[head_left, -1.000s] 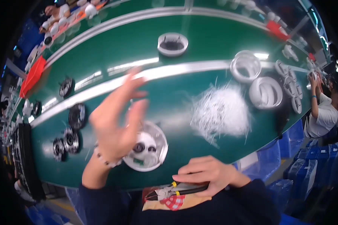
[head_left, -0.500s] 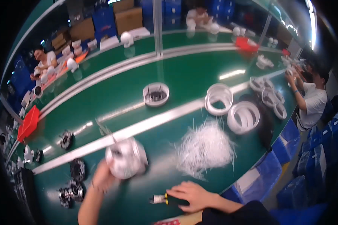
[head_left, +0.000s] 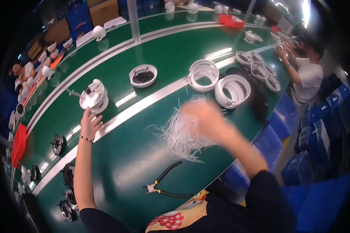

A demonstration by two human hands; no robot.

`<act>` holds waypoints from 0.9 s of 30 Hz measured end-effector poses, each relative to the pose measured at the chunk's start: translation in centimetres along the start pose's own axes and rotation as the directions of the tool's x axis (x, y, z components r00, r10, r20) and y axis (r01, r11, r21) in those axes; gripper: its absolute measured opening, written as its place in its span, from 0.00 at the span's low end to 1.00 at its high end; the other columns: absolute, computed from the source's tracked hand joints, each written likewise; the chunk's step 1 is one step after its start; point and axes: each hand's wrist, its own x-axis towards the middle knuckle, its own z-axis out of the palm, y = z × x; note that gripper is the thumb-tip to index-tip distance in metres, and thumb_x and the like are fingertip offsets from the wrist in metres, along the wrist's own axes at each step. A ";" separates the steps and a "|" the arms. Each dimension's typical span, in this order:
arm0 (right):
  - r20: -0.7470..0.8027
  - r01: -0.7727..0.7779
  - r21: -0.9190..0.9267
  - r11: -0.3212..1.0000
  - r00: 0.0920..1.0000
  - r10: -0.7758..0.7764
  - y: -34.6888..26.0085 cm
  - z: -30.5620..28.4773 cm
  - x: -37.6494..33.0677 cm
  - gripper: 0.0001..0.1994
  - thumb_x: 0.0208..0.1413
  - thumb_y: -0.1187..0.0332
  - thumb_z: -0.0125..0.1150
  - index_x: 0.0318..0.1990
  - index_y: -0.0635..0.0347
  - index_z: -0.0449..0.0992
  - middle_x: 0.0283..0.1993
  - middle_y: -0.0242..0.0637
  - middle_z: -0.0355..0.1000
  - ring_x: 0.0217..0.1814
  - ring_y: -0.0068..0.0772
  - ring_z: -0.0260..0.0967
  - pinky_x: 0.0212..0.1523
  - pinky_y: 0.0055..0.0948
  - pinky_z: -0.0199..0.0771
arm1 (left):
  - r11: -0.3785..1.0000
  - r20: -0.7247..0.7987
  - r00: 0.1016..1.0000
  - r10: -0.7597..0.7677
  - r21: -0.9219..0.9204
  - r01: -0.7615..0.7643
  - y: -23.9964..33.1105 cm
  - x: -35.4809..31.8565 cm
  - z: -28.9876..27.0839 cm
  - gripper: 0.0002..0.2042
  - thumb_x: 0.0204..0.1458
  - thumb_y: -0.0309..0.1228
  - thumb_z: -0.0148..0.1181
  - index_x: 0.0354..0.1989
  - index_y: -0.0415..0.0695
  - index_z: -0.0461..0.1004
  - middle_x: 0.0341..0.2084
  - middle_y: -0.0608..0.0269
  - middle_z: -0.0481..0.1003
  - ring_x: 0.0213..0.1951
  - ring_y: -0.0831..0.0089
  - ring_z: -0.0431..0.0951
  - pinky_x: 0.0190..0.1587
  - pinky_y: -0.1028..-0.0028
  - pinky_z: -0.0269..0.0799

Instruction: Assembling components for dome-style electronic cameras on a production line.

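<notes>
A white dome-shaped housing (head_left: 98, 100) with a dark part inside stands on the green table beyond the pale strip. Just below it is my left hand (head_left: 90, 126), open with fingers spread; whether the fingertips touch the housing I cannot tell. My right hand (head_left: 203, 116), smeared by motion, is over a heap of thin, clear-white plastic strips (head_left: 179, 141) that look like cable ties. Its fingers are too blurred to read. Diagonal cutters (head_left: 151, 188) with black and yellow handles lie spread near the table's front edge.
Two white rings (head_left: 231, 93) stand beyond the heap, with several smaller white rings (head_left: 258, 71) farther right. A white bowl-like part (head_left: 143, 76) sits at the back. Black round parts (head_left: 58, 144) line the left. A person (head_left: 305, 72) works at the far right.
The white housing has gone from my left hand onto the table farther back, and that hand has opened. My right hand has left the cutters and moved up to the heap. The view has shifted.
</notes>
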 end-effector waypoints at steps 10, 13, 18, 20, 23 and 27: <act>-0.055 -0.296 -0.684 0.667 0.932 0.358 27.2 1.5 9.0 0.05 0.40 0.73 0.52 0.24 0.63 0.74 0.25 0.53 0.70 0.29 0.54 0.68 0.32 0.46 0.68 | 0.905 -0.152 0.947 0.282 0.370 -0.210 1.7 -8.8 -14.3 0.15 0.51 0.34 0.50 0.45 0.39 0.66 0.35 0.62 0.74 0.33 0.73 0.75 0.26 0.80 0.67; -0.024 -0.230 -0.631 0.741 0.960 0.278 23.3 0.8 9.8 0.06 0.38 0.73 0.53 0.23 0.63 0.76 0.25 0.53 0.69 0.29 0.52 0.68 0.32 0.43 0.69 | 0.825 -0.347 0.843 0.412 0.535 -0.183 4.2 -7.7 -21.5 0.16 0.48 0.34 0.51 0.43 0.37 0.67 0.32 0.63 0.75 0.30 0.77 0.74 0.27 0.79 0.68; -0.134 -0.089 -0.520 0.850 0.991 0.021 17.8 -4.4 11.1 0.13 0.36 0.79 0.53 0.35 0.66 0.73 0.33 0.48 0.71 0.32 0.47 0.69 0.35 0.35 0.68 | 0.264 -0.202 0.631 0.749 0.965 -0.005 3.5 0.2 -27.5 0.33 0.38 0.30 0.55 0.55 0.37 0.50 0.40 0.42 0.69 0.42 0.48 0.71 0.46 0.61 0.66; -0.213 -0.124 -0.302 0.945 0.975 0.060 13.2 -4.6 11.0 0.19 0.35 0.82 0.50 0.41 0.66 0.70 0.36 0.43 0.71 0.27 0.35 0.68 0.29 0.26 0.67 | 0.279 -0.258 0.680 0.686 0.957 0.081 2.1 2.7 -27.7 0.35 0.37 0.30 0.55 0.56 0.37 0.48 0.40 0.35 0.68 0.44 0.45 0.69 0.48 0.61 0.64; -0.179 -0.089 0.014 0.996 0.980 0.090 6.1 -1.8 9.1 0.22 0.34 0.82 0.47 0.43 0.64 0.70 0.32 0.36 0.70 0.19 0.18 0.59 0.20 0.19 0.60 | 0.345 -0.331 0.812 0.480 0.923 0.173 2.6 4.2 -24.2 0.36 0.36 0.32 0.61 0.56 0.39 0.52 0.42 0.41 0.69 0.45 0.50 0.69 0.50 0.64 0.64; 0.139 0.026 0.163 0.986 0.989 -0.049 -3.7 5.0 7.5 0.21 0.29 0.76 0.53 0.39 0.66 0.73 0.30 0.50 0.71 0.27 0.43 0.70 0.29 0.32 0.70 | 0.361 -0.327 0.727 0.604 0.925 0.117 3.1 2.7 -22.9 0.31 0.34 0.32 0.62 0.52 0.41 0.62 0.43 0.47 0.70 0.47 0.56 0.69 0.51 0.67 0.64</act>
